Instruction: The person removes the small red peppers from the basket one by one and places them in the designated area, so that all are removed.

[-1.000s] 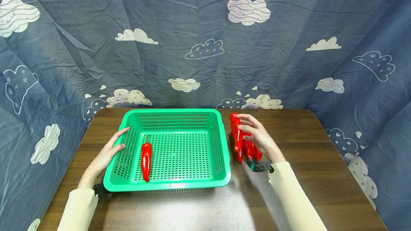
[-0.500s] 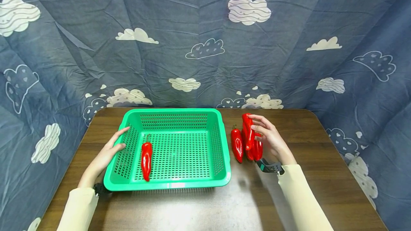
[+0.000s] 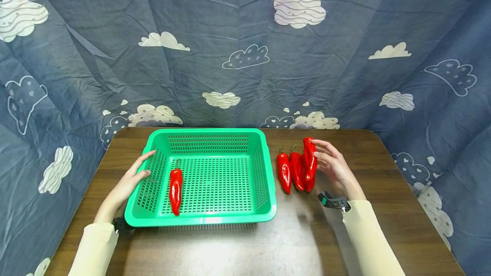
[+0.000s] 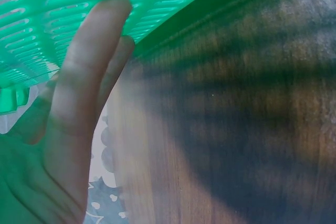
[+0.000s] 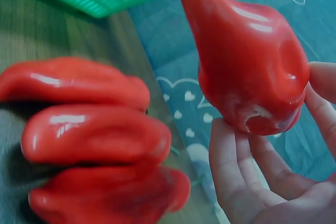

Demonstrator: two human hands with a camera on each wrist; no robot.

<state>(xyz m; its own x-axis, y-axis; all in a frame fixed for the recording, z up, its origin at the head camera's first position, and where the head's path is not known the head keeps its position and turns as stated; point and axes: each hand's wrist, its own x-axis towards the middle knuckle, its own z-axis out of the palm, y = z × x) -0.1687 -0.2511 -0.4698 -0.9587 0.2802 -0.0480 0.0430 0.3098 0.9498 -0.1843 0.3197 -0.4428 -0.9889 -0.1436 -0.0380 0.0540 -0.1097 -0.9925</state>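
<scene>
My right hand (image 3: 333, 162) holds a glossy red pepper (image 3: 309, 159) between thumb and fingers, raised above the pepper pile. In the right wrist view, the fingertips grip the held pepper (image 5: 249, 66) at its wide end, its narrow tip pointing away. Three more red peppers lie side by side on the table; the left one (image 3: 284, 173) and the middle one (image 3: 296, 170) show well, while the third is partly covered. My left hand (image 3: 128, 182) rests at the left rim of a green plastic basket (image 3: 199, 222), its fingers fairly straight against it. One red pepper (image 3: 175, 191) lies inside.
The brown wooden table (image 3: 383, 208) bears the basket and peppers. Behind it hangs a blue curtain (image 3: 245, 84) with white clouds. The basket's right wall stands close to the left pepper.
My right hand has moved to the right with the held pepper, from over the left pepper to over the right one, uncovering the left and middle peppers. The left hand has stayed put.
</scene>
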